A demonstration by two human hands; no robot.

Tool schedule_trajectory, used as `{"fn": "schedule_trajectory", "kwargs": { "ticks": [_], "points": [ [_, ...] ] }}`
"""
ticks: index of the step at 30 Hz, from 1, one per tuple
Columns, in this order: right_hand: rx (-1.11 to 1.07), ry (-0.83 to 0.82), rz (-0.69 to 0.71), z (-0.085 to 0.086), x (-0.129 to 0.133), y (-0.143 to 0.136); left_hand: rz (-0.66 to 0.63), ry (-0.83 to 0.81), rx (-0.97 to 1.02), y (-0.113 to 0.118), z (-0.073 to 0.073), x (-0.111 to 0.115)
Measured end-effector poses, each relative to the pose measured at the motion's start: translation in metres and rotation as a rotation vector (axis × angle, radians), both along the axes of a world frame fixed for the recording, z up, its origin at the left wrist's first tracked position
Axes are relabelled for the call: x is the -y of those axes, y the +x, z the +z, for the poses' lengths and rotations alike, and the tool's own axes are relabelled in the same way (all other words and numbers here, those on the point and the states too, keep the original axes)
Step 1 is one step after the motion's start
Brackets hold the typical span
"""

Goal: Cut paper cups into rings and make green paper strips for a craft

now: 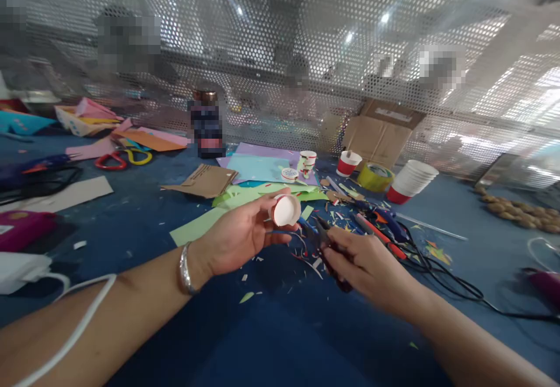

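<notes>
A small white paper cup piece with a red edge (287,210) is held between the fingers and thumb of my left hand (245,229), its round opening facing me. My right hand (365,261) is closed around the dark handles of a cutting tool (324,236), whose dark tip points up and left, a short way right of the cup piece. The two do not touch. Thin curled strips and small paper scraps (312,264) lie on the blue table below and between my hands.
Coloured paper sheets (258,162), a folded cardboard piece (205,180) and a decorated cup (307,161) lie ahead. Rightward are a red cup (347,164), yellow tape (375,177), stacked cups (413,180) and black cables (450,282). Red-and-yellow scissors (125,158) lie left. A perforated metal screen (262,43) stands behind.
</notes>
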State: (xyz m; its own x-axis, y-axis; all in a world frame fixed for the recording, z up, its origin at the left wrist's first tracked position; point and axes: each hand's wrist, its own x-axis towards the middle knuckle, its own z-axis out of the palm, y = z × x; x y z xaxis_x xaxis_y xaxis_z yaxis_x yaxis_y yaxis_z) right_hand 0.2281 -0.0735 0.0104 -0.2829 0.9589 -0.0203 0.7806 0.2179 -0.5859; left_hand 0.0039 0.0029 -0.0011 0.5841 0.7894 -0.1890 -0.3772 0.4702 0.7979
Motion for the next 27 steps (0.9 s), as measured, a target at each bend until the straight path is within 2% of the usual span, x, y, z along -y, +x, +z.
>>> {"fn": "schedule_trajectory", "kwargs": {
  "ticks": [3,6,10,17,22,27],
  "points": [
    [-0.254,-0.077,-0.009,0.004,-0.003,0.003,0.0,0.026,0.006,-0.001,0.0,0.002],
    [-0.366,-0.108,-0.02,0.008,-0.008,0.004,-0.047,0.105,-0.023,-0.002,-0.003,0.004],
    [-0.308,-0.063,-0.026,0.009,-0.011,0.003,-0.117,0.248,-0.092,-0.002,-0.008,0.008],
    [-0.319,-0.036,-0.099,-0.005,-0.007,0.005,-0.075,0.457,-0.151,-0.005,-0.018,0.005],
    [-0.305,0.008,-0.066,-0.009,-0.005,0.007,-0.056,0.594,-0.201,-0.002,-0.02,0.002],
    [-0.296,-0.05,-0.001,-0.007,-0.007,0.008,-0.042,0.657,-0.24,0.001,-0.017,0.004]
  ]
}}
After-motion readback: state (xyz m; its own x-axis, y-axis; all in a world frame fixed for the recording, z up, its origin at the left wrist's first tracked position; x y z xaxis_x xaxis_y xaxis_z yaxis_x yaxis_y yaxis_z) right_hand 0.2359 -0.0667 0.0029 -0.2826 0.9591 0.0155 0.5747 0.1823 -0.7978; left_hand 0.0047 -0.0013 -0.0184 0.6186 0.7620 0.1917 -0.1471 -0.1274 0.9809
